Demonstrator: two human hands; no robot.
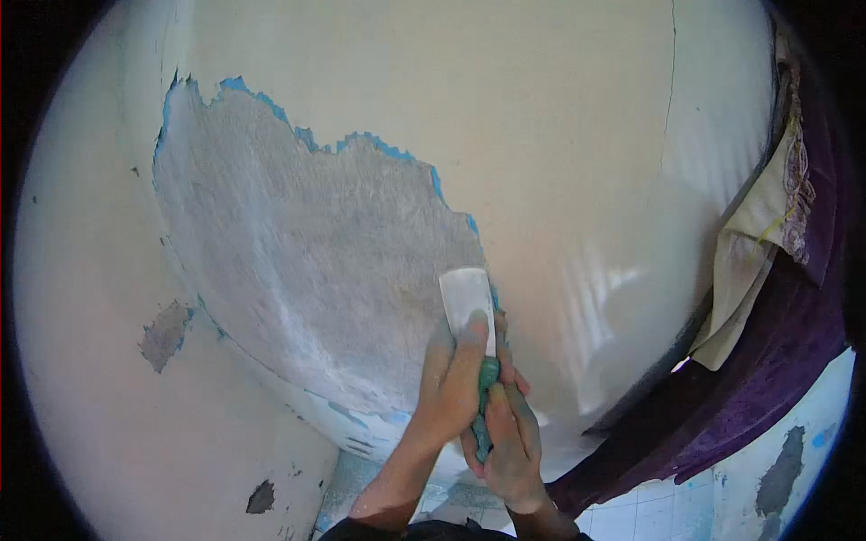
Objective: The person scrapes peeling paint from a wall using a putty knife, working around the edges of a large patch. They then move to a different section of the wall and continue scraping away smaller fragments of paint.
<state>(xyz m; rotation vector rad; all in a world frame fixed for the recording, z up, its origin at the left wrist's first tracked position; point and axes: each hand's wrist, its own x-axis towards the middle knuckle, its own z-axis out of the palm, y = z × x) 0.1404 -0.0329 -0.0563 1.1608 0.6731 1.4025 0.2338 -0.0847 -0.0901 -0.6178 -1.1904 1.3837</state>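
Observation:
Both my hands are wrapped round one paint scraper with a wide pale blade and a green handle. My left hand is closed at the upper part, its thumb pressed along the blade. Lower down, my right hand grips the handle, partly covering it. The blade points up and its edge lies over a bare grey patch of the wall, close to the patch's right border. Cream paint surrounds the patch, with a ragged blue layer showing along its upper edge.
At the right hangs a dark purple curtain with a beige cloth beside it. Smaller chipped spots mark the left wall. A thin crack runs down the upper right. White floor tiles show below.

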